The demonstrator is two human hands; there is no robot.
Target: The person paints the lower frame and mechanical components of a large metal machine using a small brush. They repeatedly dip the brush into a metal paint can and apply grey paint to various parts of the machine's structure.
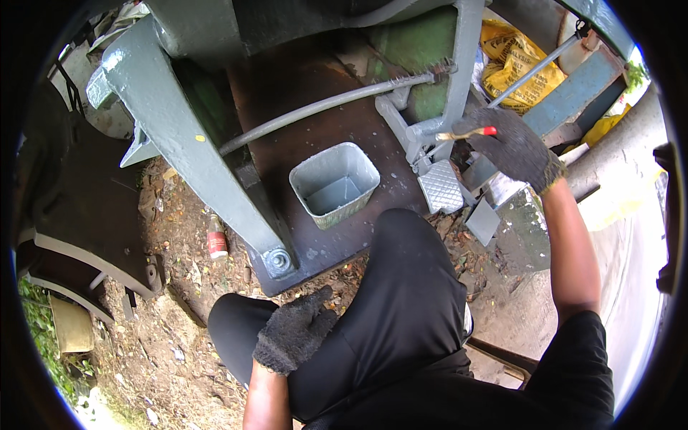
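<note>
My right hand (512, 147), in a dark knitted glove, grips a small paintbrush (469, 134) with a red end. Its other end points left, close to the grey-painted upright of a metal machine frame (172, 122); whether it touches cannot be told. Below and to the right of that upright is a grey foot pedal (440, 188) with a diamond pattern. A squarish tub (304, 172) with grey paint inside stands on the dark base plate (315, 261), between the frame's legs. My left hand (297, 330), gloved too, rests on my left thigh with its fingers stretched out, holding nothing.
A curved grey rod (322, 111) crosses the frame above the tub. A red-labelled bottle (216, 236) stands on the littered soil at left. Yellow printed sacks (519, 64) and a blue metal piece (573, 93) lie at far right. Dark curved metal (86, 215) stands far left.
</note>
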